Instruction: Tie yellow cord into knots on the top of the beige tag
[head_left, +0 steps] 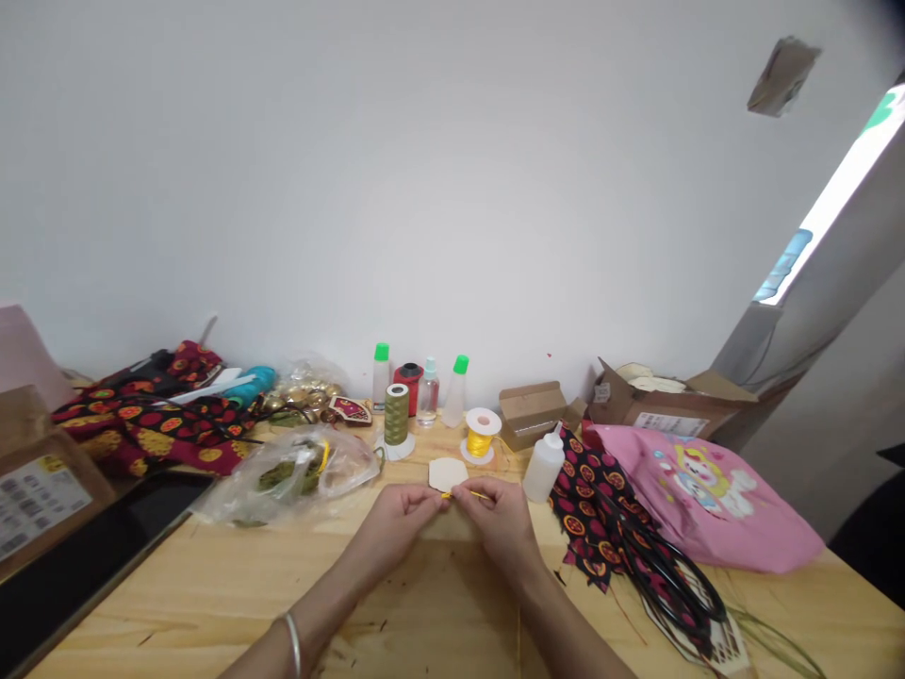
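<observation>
Forearms point(326, 596) lay nearest; left hand point(398, 517) and right hand point(501, 517) pinched cord point(446, 495) before a card point(448, 472), one end loose; unfinished, I judged.

At the centre we see a pale flat piece point(448, 473), smooth and matt, and just behind it thread with a soft sheen on a yellow spool point(479, 443). The wooden tabletop point(424, 604) shows grain under a faint gloss. Left of centre we find a clear, crinkled plastic bag point(350, 462); at lower left, a glossy black slab point(91, 556) and a smooth metal bangle point(293, 643). Toward the right we note a translucent plastic bottle point(544, 467), patterned cloth point(584, 481) and a matt cardboard box point(622, 405).
</observation>
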A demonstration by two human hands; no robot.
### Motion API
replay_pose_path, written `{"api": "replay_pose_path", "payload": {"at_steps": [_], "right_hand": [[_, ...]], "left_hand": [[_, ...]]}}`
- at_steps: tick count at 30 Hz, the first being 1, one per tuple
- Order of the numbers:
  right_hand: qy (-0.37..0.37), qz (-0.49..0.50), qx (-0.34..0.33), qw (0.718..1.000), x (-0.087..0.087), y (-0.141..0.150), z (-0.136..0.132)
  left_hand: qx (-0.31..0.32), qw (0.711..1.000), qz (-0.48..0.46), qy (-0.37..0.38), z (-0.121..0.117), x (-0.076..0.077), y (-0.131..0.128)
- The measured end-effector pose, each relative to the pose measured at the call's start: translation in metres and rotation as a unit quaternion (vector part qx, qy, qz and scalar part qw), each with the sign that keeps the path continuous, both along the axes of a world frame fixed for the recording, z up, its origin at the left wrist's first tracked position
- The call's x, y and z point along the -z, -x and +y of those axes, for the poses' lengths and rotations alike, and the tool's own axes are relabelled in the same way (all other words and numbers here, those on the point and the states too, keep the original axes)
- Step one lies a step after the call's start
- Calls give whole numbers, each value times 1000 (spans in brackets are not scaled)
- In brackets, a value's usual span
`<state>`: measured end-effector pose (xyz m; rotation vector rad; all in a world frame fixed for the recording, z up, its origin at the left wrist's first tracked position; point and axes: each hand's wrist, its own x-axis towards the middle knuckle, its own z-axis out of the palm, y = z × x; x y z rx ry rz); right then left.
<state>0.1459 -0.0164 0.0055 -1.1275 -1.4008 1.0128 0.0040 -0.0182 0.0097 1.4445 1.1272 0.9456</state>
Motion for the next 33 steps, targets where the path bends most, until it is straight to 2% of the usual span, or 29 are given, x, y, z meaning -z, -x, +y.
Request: {"api": "replay_pose_path", "payload": {"at_steps": [4,9,17,21,28,33], "right_hand": [[-3,16,3,1000,-2,1,-1],[6,36,16,999,0,1,0],[12,25,25,999,1,1,1],[27,32,32,999,-1,1,1],[66,45,30,996,-6,2,0],[87,62,18,994,-6,2,1]], "left_hand": [[-5,999,27,-21,0,-2,0],[21,998,51,-44,-4,-7,-1],[39,993,90,-65,-6,-3,0],[41,996,64,-50,-4,-3,0],[-2,999,15,-35,-1,-2,0],[38,997,40,-58,-2,-2,0]]}}
